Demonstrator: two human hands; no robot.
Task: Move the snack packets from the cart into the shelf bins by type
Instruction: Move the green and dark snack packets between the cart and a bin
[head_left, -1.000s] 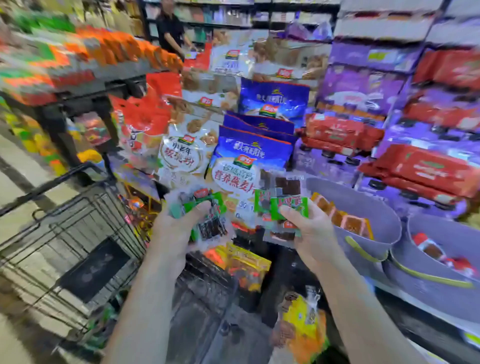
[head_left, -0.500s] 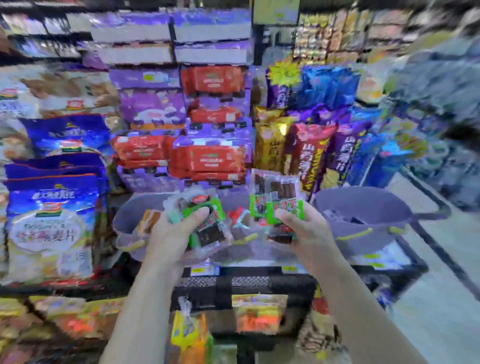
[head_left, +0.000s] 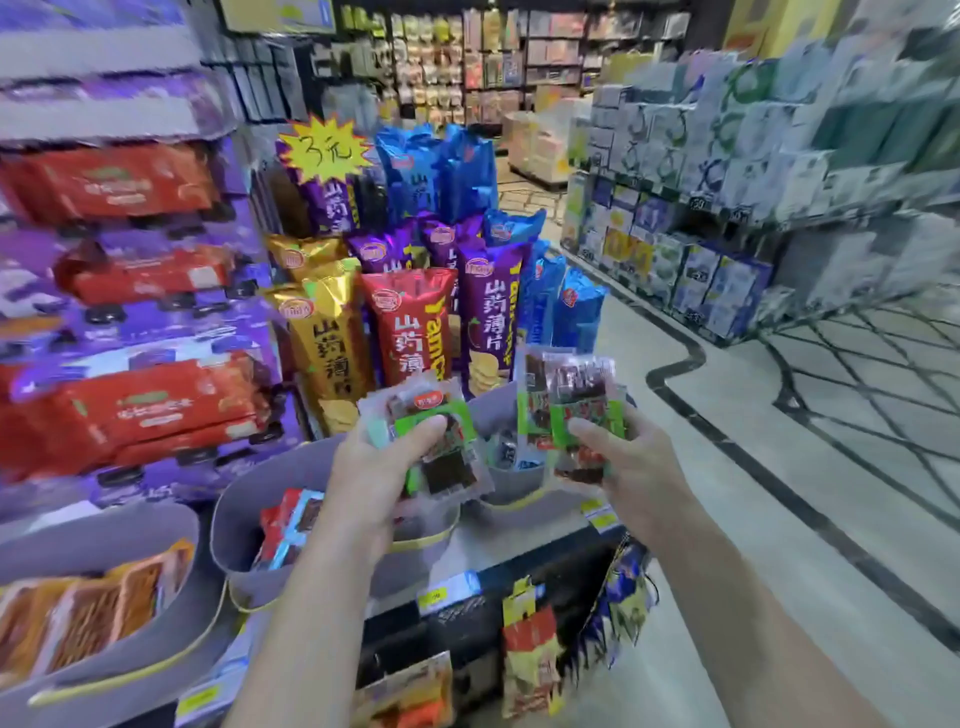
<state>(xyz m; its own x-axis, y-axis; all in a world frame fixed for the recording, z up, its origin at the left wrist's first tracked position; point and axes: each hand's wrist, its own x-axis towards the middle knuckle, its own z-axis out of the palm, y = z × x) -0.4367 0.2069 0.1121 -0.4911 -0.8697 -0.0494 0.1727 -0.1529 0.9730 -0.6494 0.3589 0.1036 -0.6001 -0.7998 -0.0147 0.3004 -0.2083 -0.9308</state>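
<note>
Two hands: left hand (head_left: 382, 467) and right hand (head_left: 631, 457) are both raised over the shelf edge, each curled round a bundle.
Left bundle (head_left: 434, 441): green-labelled packets, pinned under the thumb.
Right bundle (head_left: 571, 405): the same green labels, gripped upright.
Far bin (head_left: 519, 491): sits just below and between the bundles; its contents are too blurred to name.
Middle bin (head_left: 244, 499): holds red packets (head_left: 283, 519), probably the wrong kind.
Near bin (head_left: 104, 530): holds orange packets (head_left: 93, 608).
Cart: out of view.
Doing it well: check the far bin's packets match first. Lower one bundle at a time inside the rim before loosening the fingers, or loose packets may slide over the edge.
</note>
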